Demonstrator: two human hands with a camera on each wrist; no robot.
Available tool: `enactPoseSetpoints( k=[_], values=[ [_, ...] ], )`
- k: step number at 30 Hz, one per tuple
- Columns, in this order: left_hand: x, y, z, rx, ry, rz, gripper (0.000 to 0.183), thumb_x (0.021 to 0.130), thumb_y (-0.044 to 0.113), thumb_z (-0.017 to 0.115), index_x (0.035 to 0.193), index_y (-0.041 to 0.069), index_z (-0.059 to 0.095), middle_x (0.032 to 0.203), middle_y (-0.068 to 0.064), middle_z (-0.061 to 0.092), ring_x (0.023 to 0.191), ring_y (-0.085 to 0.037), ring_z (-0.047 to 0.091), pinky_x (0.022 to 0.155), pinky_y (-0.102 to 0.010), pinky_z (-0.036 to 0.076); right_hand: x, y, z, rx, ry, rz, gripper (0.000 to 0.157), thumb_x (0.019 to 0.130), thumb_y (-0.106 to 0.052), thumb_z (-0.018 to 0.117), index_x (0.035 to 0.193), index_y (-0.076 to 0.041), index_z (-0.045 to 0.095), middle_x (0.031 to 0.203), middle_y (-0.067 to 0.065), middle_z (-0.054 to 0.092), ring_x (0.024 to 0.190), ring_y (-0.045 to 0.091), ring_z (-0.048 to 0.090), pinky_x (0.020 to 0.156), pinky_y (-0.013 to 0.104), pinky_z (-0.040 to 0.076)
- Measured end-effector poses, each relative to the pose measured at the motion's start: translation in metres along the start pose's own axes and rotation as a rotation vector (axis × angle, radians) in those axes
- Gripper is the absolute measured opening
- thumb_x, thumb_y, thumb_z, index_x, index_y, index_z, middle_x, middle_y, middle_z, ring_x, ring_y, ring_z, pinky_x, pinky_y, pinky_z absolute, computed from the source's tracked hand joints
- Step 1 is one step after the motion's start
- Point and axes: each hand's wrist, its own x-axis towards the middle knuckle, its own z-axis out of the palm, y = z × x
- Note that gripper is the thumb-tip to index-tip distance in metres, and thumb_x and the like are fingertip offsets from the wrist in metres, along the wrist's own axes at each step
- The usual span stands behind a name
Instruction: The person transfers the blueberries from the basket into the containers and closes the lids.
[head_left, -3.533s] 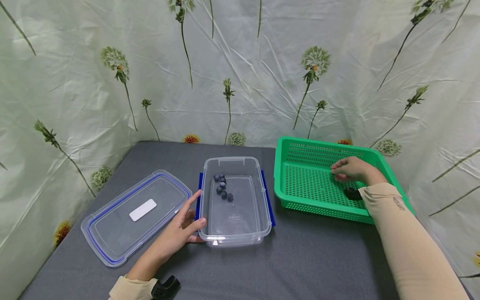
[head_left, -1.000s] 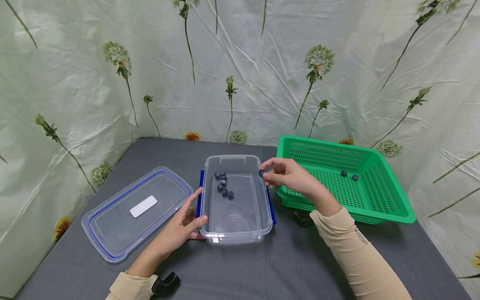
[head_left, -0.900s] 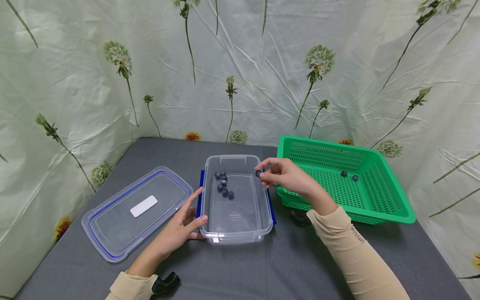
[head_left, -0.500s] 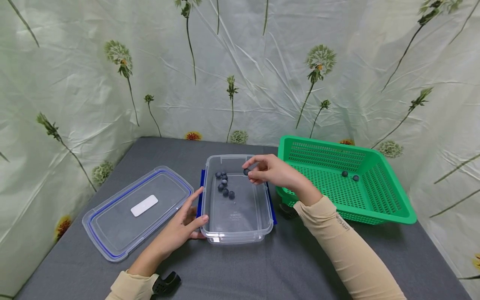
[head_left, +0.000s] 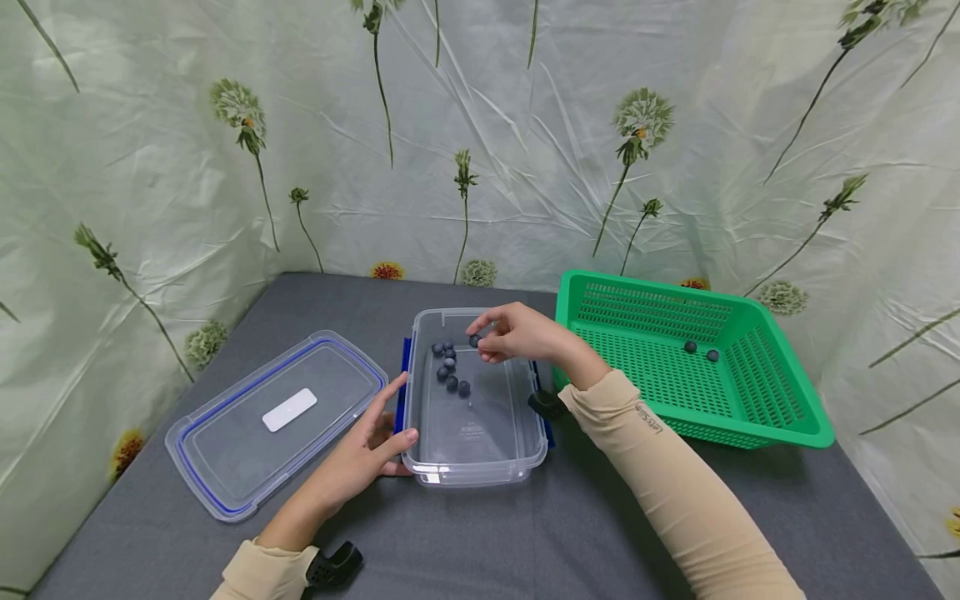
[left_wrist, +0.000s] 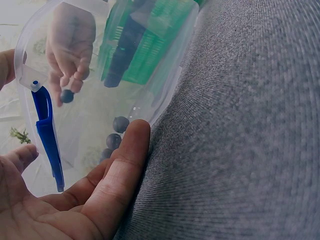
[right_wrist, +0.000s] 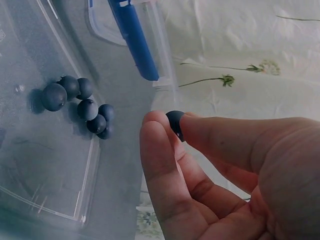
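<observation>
In the head view a clear plastic container (head_left: 498, 433) with blue side latches stands mid-table, several blueberries (head_left: 452, 383) lying in its left rear part. My right hand (head_left: 521, 337) is over the container's rear half, pinching one blueberry (right_wrist: 175, 124) between thumb and fingertips, above the berries inside. At the container's left side is my left hand (head_left: 356, 454), its fingers spread and touching the wall and rim near the blue latch (left_wrist: 46, 135). The left wrist view shows its fingers extended along the outside of the wall.
To the right is a green perforated basket (head_left: 600, 350) with two blueberries (head_left: 701, 351) on its floor. A clear lid (head_left: 225, 467) with a blue seal and white label lies at left. Behind the grey-covered table (head_left: 480, 542) hangs a flower-printed curtain (head_left: 525, 167).
My right hand was in the green basket, then came left with a blueberry, crossing the container's right rim to hang over its inside. My left hand keeps its place at the container.
</observation>
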Motion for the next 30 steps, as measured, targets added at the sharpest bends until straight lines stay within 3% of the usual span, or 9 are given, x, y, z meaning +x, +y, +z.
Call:
enactPoseSetpoints(
  k=[9, 15, 20, 26, 30],
  values=[
    [0.0, 0.001, 0.0, -0.005, -0.001, -0.008, 0.08, 0.11, 0.024, 0.062, 0.171, 0.043, 0.014, 0.157, -0.036, 0.043, 0.124, -0.038, 0.065, 0.085, -0.046, 0.068, 0.016, 0.005, 0.005, -0.033, -0.028, 0.037, 0.036, 0.107, -0.005, 0.062, 0.142, 0.004, 0.064, 0.11, 0.021, 0.078, 0.095, 0.021, 0.076, 0.102, 0.05, 0.062],
    [0.0, 0.003, -0.001, 0.006, -0.006, 0.013, 0.081, 0.109, 0.025, 0.062, 0.172, 0.041, 0.014, 0.157, -0.037, 0.043, 0.122, -0.037, 0.066, 0.084, -0.046, 0.068, 0.018, 0.005, 0.006, -0.048, -0.032, 0.047, 0.04, 0.108, -0.007, 0.061, 0.147, 0.002, 0.061, 0.124, 0.027, 0.075, 0.103, 0.025, 0.077, 0.104, 0.05, 0.061],
    [0.0, 0.004, -0.001, -0.006, -0.012, 0.013, 0.08, 0.109, 0.024, 0.062, 0.172, 0.041, 0.014, 0.157, -0.037, 0.043, 0.125, -0.038, 0.065, 0.085, -0.047, 0.068, 0.014, 0.006, 0.002, -0.029, -0.015, 0.042, 0.037, 0.108, -0.01, 0.062, 0.144, 0.0, 0.063, 0.125, 0.026, 0.075, 0.105, 0.025, 0.077, 0.105, 0.051, 0.06],
    [0.0, 0.002, -0.001, 0.001, -0.002, 0.005, 0.08, 0.11, 0.023, 0.061, 0.171, 0.042, 0.014, 0.157, -0.037, 0.043, 0.126, -0.039, 0.064, 0.085, -0.046, 0.068, 0.004, 0.008, -0.01, 0.019, 0.002, 0.041, 0.035, 0.108, -0.011, 0.063, 0.142, -0.003, 0.064, 0.128, 0.028, 0.072, 0.115, 0.037, 0.074, 0.108, 0.054, 0.058],
    [0.0, 0.001, 0.0, 0.0, 0.002, 0.001, 0.079, 0.11, 0.022, 0.061, 0.171, 0.044, 0.015, 0.158, -0.036, 0.043, 0.127, -0.04, 0.064, 0.085, -0.045, 0.068, -0.001, 0.01, -0.02, 0.024, 0.021, 0.039, 0.034, 0.109, -0.012, 0.063, 0.142, -0.003, 0.065, 0.123, 0.022, 0.076, 0.116, 0.038, 0.074, 0.106, 0.053, 0.059]
  ],
)
